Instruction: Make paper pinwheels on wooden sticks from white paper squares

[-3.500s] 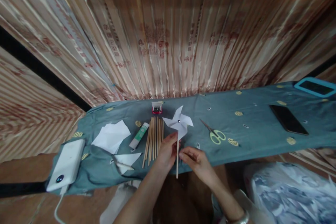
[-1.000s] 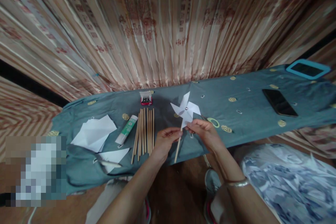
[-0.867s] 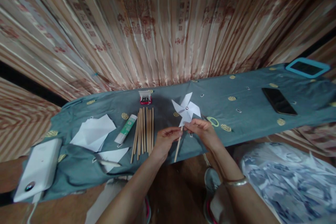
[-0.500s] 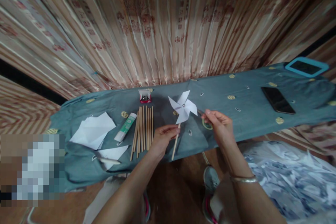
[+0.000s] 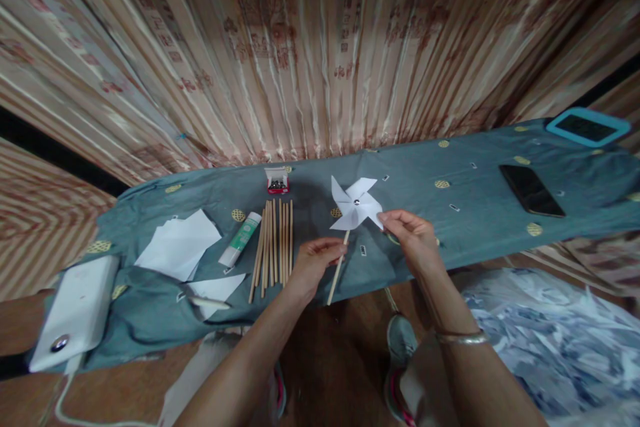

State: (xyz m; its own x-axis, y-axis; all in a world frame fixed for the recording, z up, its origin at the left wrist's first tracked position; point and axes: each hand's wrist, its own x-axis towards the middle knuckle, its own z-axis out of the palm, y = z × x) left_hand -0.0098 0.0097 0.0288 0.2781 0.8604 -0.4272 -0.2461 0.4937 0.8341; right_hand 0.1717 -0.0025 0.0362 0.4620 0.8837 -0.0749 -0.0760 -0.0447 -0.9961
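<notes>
A white paper pinwheel with a shiny pin at its centre is fixed on a thin wooden stick. My left hand is closed round the stick just below the paper, pinching it between thumb and fingers. At the pinwheel's lower right blade, the thumb and fingertips of my right hand are pinched together on the paper tip. Partly hidden beneath that hand is a yellow-green ring handle, seemingly of scissors lying on the cloth.
Left of my hands lie several wooden sticks, a glue stick, an open red box of pins and white paper sheets. A white device sits far left. On the right are a phone and a blue-framed tablet.
The pinwheel has turned about its pin and shifted slightly right. My right hand has moved slightly left onto a blade tip. My left hand keeps hold of the stick.
</notes>
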